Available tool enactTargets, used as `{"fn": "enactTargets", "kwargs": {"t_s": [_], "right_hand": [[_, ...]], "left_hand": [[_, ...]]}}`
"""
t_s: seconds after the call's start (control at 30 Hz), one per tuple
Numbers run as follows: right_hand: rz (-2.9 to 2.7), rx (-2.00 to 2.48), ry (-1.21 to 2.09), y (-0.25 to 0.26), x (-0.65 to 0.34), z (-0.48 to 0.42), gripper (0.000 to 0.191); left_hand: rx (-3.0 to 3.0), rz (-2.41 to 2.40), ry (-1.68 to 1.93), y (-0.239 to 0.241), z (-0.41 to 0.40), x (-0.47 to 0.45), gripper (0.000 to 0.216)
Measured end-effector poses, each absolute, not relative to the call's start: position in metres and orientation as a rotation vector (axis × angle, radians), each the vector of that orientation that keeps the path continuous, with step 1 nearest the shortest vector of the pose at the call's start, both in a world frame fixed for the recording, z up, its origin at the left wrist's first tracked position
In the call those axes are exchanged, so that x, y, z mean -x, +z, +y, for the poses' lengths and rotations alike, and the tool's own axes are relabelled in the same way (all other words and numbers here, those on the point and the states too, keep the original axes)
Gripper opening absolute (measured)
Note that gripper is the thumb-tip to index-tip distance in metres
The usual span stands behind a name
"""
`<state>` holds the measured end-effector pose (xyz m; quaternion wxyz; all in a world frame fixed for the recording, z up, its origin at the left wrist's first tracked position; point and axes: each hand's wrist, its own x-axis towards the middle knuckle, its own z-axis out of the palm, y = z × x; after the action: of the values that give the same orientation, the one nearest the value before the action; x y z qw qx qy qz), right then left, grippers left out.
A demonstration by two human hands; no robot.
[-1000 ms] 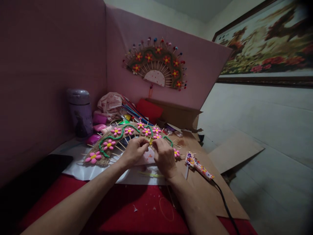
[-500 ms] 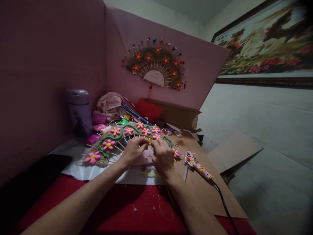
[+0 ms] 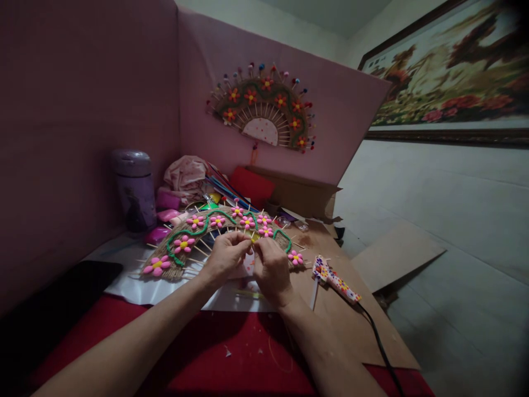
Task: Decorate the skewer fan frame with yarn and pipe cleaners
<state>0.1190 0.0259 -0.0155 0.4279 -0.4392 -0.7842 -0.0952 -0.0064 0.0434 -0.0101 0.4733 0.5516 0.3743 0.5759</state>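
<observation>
A fan-shaped craft piece (image 3: 194, 237) of jute and wooden sticks lies on the table, with pink flowers and a green cord on it. My left hand (image 3: 225, 256) and my right hand (image 3: 270, 267) meet over its middle, fingertips pinched together on a small yellow bit (image 3: 253, 241) that I cannot make out. Both hands hide the fan's lower centre. A white sheet (image 3: 136, 284) lies under the fan.
A patterned glue gun (image 3: 334, 279) with a black cord lies right of my hands on brown cardboard (image 3: 355, 325). A purple flask (image 3: 134, 190) stands at back left beside cloth, pink boxes and coloured sticks. A finished fan (image 3: 264, 107) hangs on the pink partition. A dark phone (image 3: 82, 275) lies left.
My right hand has shifted slightly left and closer to my left hand, uncovering the pink flower at the fan's right end. The fingertips have closed in on the small yellow bit.
</observation>
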Motion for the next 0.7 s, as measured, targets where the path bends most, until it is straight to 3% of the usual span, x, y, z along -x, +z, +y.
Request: {"fn": "enactTargets", "kwargs": {"t_s": [0.4,0.7], "right_hand": [[-2.047,1.26,-0.526,-0.007,-0.128,0.028,0.017],[-1.949,1.088,-0.21,-0.015,-0.118,0.025,0.018]], "left_hand": [[-2.168,1.159,1.281,-0.007,0.047,0.019,0.014],[-1.314,0.966,1.437,-0.011,0.044,0.005,0.016]]}}
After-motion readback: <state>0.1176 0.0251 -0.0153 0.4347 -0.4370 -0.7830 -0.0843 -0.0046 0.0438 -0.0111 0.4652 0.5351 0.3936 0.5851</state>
